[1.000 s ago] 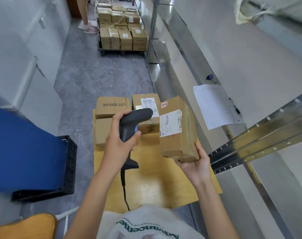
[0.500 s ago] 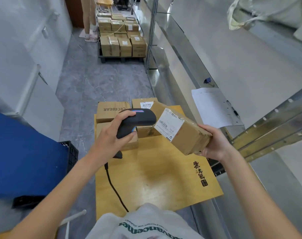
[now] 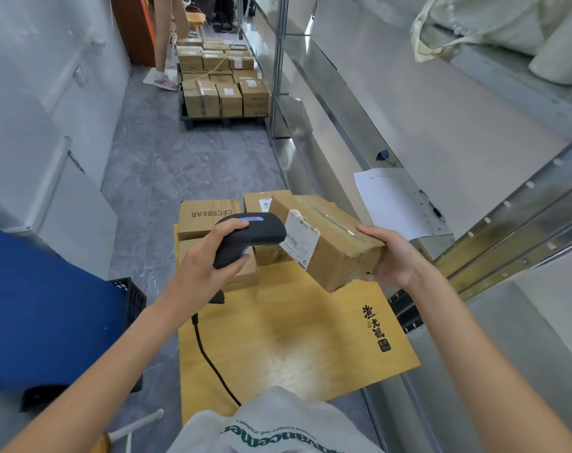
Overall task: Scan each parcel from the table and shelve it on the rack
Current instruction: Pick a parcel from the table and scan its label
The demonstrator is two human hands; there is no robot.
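My left hand [image 3: 203,268] grips a black corded barcode scanner [image 3: 252,235], its head close to the white label [image 3: 300,238] on a brown cardboard parcel [image 3: 333,243]. My right hand [image 3: 390,256] holds that parcel by its right end, tilted above the yellow wooden table [image 3: 287,338]. Several more brown parcels sit at the table's far end, one printed CECEBEAR [image 3: 206,215]. The metal rack [image 3: 507,230] runs along the right side.
A sheet of paper [image 3: 395,201] lies on the rack shelf beside the table. A pallet of boxes [image 3: 222,89] stands down the aisle, with a person's legs [image 3: 165,44] next to it. A black crate [image 3: 132,299] and a blue surface [image 3: 42,305] are at the left.
My right hand turned the parcel from upright to lying tilted and moved to its right end. The scanner rose and its head came up close to the label.
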